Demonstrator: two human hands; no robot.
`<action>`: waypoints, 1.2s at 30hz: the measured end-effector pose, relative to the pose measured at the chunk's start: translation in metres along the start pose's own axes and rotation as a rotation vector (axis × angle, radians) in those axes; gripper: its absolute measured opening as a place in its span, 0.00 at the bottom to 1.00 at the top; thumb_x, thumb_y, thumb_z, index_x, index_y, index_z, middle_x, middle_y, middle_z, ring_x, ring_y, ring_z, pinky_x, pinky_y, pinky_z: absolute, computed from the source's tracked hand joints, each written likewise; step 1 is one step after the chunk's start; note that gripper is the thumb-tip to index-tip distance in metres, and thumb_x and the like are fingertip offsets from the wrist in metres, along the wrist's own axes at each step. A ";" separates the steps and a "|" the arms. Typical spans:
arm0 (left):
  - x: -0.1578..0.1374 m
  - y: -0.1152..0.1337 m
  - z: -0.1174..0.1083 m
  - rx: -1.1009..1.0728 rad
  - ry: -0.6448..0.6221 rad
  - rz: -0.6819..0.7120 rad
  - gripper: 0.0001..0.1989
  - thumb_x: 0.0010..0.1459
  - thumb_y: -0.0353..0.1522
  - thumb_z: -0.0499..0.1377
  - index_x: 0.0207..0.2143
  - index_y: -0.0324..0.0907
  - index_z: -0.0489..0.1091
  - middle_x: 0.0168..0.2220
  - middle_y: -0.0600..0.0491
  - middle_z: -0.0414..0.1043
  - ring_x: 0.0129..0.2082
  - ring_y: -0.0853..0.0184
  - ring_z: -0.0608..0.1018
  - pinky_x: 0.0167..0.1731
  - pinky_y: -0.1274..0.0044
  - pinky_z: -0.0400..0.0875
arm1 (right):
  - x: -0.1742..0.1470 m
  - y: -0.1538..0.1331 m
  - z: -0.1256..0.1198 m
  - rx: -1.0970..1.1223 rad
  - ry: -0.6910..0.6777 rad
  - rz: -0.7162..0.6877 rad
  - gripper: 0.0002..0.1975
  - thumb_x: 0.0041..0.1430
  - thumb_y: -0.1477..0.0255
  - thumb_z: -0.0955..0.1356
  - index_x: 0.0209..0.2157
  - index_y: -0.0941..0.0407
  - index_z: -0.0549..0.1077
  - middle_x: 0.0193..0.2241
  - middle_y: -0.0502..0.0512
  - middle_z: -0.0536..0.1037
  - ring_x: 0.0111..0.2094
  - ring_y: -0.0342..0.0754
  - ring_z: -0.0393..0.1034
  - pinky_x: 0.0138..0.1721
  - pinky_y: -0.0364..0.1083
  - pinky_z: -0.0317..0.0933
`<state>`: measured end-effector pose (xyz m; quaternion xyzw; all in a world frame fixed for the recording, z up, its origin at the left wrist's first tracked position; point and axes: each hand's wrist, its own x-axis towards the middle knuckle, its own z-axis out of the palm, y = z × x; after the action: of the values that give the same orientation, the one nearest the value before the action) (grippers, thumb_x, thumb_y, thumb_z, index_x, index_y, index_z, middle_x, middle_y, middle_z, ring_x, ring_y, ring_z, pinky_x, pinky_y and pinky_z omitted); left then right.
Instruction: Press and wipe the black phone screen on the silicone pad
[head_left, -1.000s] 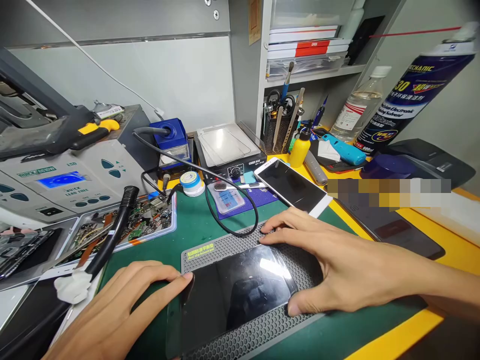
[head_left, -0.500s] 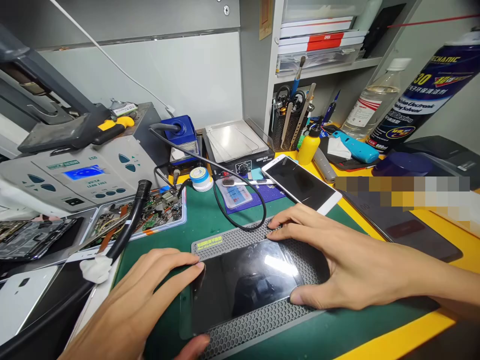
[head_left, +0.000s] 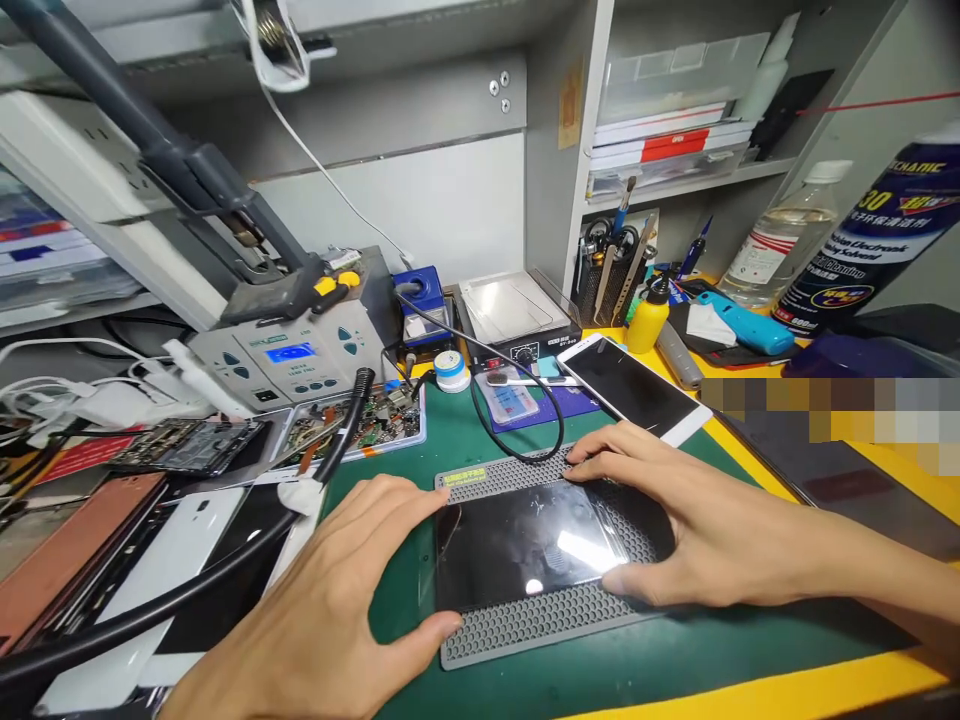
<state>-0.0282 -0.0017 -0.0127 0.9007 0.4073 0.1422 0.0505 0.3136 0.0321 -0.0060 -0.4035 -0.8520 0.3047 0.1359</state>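
Observation:
A black, glossy phone screen (head_left: pixel 517 550) lies on a grey honeycomb anti-slip pad (head_left: pixel 525 632), and a thin clear border shows past its left end. My left hand (head_left: pixel 330 590) spans that end, fingertips at the upper corner and thumb at the lower one. Around the right end, my right hand (head_left: pixel 705 530) has its thumb on the near edge and its fingers by the far edge. Bright reflections lie on the glass. Just behind the right hand is a white phone (head_left: pixel 637 390) with a dark display.
A black cable (head_left: pixel 559 440) loops onto the pad's far edge. On the left are a rework station (head_left: pixel 300 350), a black hose (head_left: pixel 247 550) and a tray of circuit boards (head_left: pixel 390 420). A yellow bottle (head_left: pixel 649 320) and a dark phone (head_left: pixel 817 460) are to the right.
The view has shifted left and up, so more of the left bench shows. My left thumb has moved up to the screen's near left corner. My right hand keeps its place on the screen.

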 end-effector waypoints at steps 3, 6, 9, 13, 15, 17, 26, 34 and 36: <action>0.001 0.002 -0.002 -0.019 0.019 -0.006 0.35 0.56 0.38 0.65 0.63 0.45 0.58 0.56 0.43 0.70 0.56 0.52 0.73 0.56 0.59 0.71 | -0.001 -0.002 0.000 0.008 0.010 -0.009 0.32 0.50 0.59 0.75 0.56 0.54 0.70 0.59 0.63 0.65 0.60 0.61 0.62 0.61 0.59 0.61; 0.002 0.003 -0.003 -0.045 0.040 -0.001 0.34 0.55 0.37 0.66 0.62 0.45 0.59 0.55 0.43 0.71 0.55 0.52 0.73 0.55 0.59 0.71 | 0.000 -0.006 -0.002 0.012 0.023 -0.030 0.31 0.50 0.59 0.75 0.55 0.54 0.71 0.58 0.62 0.67 0.59 0.61 0.63 0.60 0.58 0.61; 0.002 0.003 -0.003 -0.071 0.053 -0.002 0.33 0.54 0.37 0.66 0.61 0.44 0.62 0.53 0.43 0.72 0.54 0.51 0.74 0.55 0.58 0.71 | 0.000 -0.009 -0.003 0.003 0.027 -0.031 0.31 0.49 0.61 0.75 0.54 0.55 0.72 0.56 0.62 0.68 0.57 0.60 0.65 0.59 0.57 0.63; -0.001 0.001 -0.004 -0.125 0.035 -0.026 0.33 0.55 0.37 0.66 0.62 0.47 0.60 0.54 0.45 0.71 0.55 0.53 0.73 0.57 0.58 0.69 | 0.000 -0.009 -0.003 -0.005 0.022 -0.042 0.33 0.48 0.59 0.76 0.55 0.56 0.71 0.56 0.62 0.68 0.58 0.59 0.64 0.60 0.57 0.61; -0.003 -0.002 -0.005 -0.159 0.023 -0.068 0.36 0.55 0.38 0.66 0.64 0.49 0.57 0.55 0.47 0.71 0.58 0.53 0.72 0.60 0.58 0.67 | -0.002 -0.006 -0.005 0.016 0.013 -0.052 0.38 0.47 0.57 0.77 0.58 0.56 0.70 0.57 0.62 0.68 0.59 0.60 0.63 0.61 0.58 0.60; -0.005 -0.006 -0.008 -0.202 0.032 -0.126 0.38 0.55 0.39 0.66 0.65 0.52 0.54 0.56 0.48 0.71 0.59 0.53 0.71 0.63 0.56 0.63 | -0.003 -0.004 -0.010 0.065 -0.001 -0.018 0.44 0.46 0.55 0.77 0.62 0.56 0.66 0.57 0.62 0.68 0.57 0.59 0.65 0.59 0.58 0.61; -0.004 -0.030 -0.027 -0.937 0.218 -0.271 0.33 0.56 0.41 0.67 0.61 0.41 0.63 0.51 0.41 0.76 0.54 0.52 0.76 0.57 0.60 0.67 | 0.000 0.009 -0.030 0.518 0.283 0.035 0.27 0.57 0.57 0.72 0.52 0.60 0.76 0.38 0.59 0.79 0.37 0.50 0.72 0.35 0.48 0.66; -0.013 -0.023 -0.035 -1.788 -0.031 -0.385 0.27 0.54 0.44 0.63 0.50 0.33 0.77 0.42 0.39 0.80 0.38 0.56 0.80 0.46 0.61 0.74 | -0.010 -0.053 -0.027 -0.124 0.597 -0.277 0.41 0.56 0.61 0.74 0.67 0.55 0.60 0.59 0.67 0.71 0.56 0.61 0.69 0.53 0.60 0.68; -0.019 -0.016 -0.035 -1.921 -0.123 -0.452 0.26 0.56 0.44 0.62 0.48 0.33 0.78 0.40 0.39 0.81 0.35 0.58 0.81 0.43 0.63 0.75 | -0.008 -0.075 -0.022 -0.443 0.584 -0.440 0.45 0.55 0.65 0.74 0.70 0.55 0.54 0.66 0.69 0.62 0.65 0.65 0.58 0.61 0.65 0.59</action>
<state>-0.0620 -0.0066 0.0137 0.3836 0.2779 0.3523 0.8072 0.2841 -0.0016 0.0587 -0.3007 -0.8883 -0.0491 0.3436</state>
